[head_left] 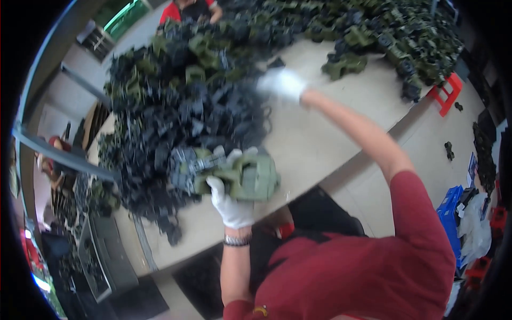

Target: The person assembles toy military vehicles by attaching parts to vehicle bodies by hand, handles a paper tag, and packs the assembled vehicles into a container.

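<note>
In a white glove, my left hand (229,205) grips an olive-green molded part (258,178) with a boxy, hollowed end, held low over the near edge of the table. Dark grey pieces (184,166) sit at that part's left end; whether they are joined to it I cannot tell. My right arm stretches out across the table. At its end the gloved right hand (282,85) is smeared by motion, beside the right edge of a heap of dark grey-black pieces (200,114). Its fingers cannot be made out.
Piles of green and black parts (394,32) cover the table's far side. The pale tabletop (298,138) shows beside my right arm. A red plastic piece (448,94) stands at the table's right end, blue crates (450,205) on the right. Another person (189,10) is across the table.
</note>
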Action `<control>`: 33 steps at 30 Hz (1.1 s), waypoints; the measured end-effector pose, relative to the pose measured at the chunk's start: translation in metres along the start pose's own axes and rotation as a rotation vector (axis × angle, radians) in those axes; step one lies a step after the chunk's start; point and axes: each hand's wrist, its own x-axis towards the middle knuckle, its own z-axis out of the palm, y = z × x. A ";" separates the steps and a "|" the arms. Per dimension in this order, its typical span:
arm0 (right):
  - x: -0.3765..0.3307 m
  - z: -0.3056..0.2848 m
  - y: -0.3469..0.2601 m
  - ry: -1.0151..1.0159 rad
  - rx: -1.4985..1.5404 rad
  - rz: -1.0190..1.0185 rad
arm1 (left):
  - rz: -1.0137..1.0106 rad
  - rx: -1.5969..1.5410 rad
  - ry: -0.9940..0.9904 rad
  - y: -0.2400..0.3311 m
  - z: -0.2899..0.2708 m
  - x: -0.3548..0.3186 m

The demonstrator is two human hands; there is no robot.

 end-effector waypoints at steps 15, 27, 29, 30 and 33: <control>0.052 0.055 0.112 0.331 0.070 0.320 | -0.227 0.124 0.330 -0.019 -0.054 -0.083; -0.139 0.025 -0.005 0.207 -0.393 -0.397 | -0.210 0.042 0.359 -0.024 -0.056 -0.078; -0.137 0.021 0.000 0.288 -0.281 -0.327 | -0.200 0.050 0.353 -0.023 -0.042 -0.080; -0.132 0.021 0.008 0.281 -0.278 -0.322 | -0.206 0.048 0.358 -0.023 -0.036 -0.079; -0.112 0.032 0.040 0.161 -0.244 -0.298 | -0.209 0.066 0.355 -0.019 -0.016 -0.068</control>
